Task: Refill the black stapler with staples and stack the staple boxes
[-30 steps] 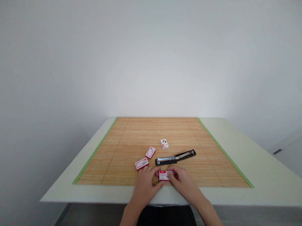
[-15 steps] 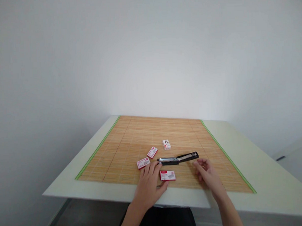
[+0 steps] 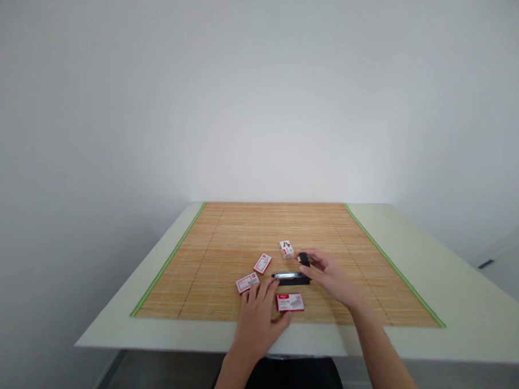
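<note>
A black stapler [image 3: 291,278] lies on the bamboo mat [image 3: 227,242]. Its top arm is swung up and over toward the left, and my right hand [image 3: 328,273] is shut on that arm's black end. My left hand [image 3: 258,315] rests flat on the mat with fingers stretched out, fingertips touching the stapler's left end. A red and white staple box [image 3: 290,302] lies just right of my left thumb. Two more staple boxes [image 3: 247,283] [image 3: 262,263] lie left of the stapler, and a small white box [image 3: 286,249] stands behind it.
The mat has green edges and covers the middle of a pale table [image 3: 457,300]. A plain white wall stands behind. The table's front edge is close to my body.
My hands let go of the nearest staple box, which now lies on the mat. My right hand moved to the stapler's right end and swung its top arm up and leftward. My left hand went to the stapler's left end.
</note>
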Available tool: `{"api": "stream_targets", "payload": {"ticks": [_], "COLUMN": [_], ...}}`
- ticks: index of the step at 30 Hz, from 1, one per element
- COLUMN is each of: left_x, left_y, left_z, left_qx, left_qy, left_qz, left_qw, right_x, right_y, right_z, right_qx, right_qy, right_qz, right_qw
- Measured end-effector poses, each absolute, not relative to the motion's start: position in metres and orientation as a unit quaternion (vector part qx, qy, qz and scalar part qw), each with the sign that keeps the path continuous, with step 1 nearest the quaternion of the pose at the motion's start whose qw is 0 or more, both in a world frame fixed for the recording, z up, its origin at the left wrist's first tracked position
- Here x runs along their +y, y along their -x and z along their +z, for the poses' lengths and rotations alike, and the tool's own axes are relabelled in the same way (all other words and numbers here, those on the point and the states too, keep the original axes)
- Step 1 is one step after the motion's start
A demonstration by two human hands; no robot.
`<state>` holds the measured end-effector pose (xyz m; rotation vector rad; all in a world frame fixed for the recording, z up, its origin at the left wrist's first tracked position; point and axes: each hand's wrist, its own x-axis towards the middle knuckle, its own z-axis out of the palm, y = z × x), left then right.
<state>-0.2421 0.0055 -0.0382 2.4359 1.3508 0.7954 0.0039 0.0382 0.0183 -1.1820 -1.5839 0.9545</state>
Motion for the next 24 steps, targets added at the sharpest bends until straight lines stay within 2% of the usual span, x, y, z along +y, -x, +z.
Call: {"api": "stream_targets", "payload": {"ticks": [5, 8, 13, 16, 24], "left_x": [0.006, 0.006, 0.005, 0.004, 0.0], "left_y": [0.242, 0.242, 0.244, 0.247, 0.226], "left_z": [-0.039, -0.037, -0.035, -0.036, -0.04], "left_qx": [0.462, 0.463, 0.457, 0.459, 0.52], "left_qy": [-0.836, -0.835, -0.84, -0.837, -0.793], "left_qz": [0.272, 0.27, 0.267, 0.269, 0.292], "left_qw": [0.119, 0.123, 0.122, 0.126, 0.122], "right_x": [0.052, 0.054, 0.048, 0.041, 0.011], "right_y": [0.039, 0.046, 0.03, 0.011, 0.003], "right_z": [0.016, 0.012, 0.017, 0.014, -0.032], "right_qx": [-0.747, -0.758, -0.763, -0.726, -0.586], "right_qy": [0.543, 0.555, 0.516, 0.554, 0.648], "right_qz": [0.257, 0.228, 0.277, 0.278, 0.243], "right_qw": [0.285, 0.256, 0.274, 0.299, 0.421]}}
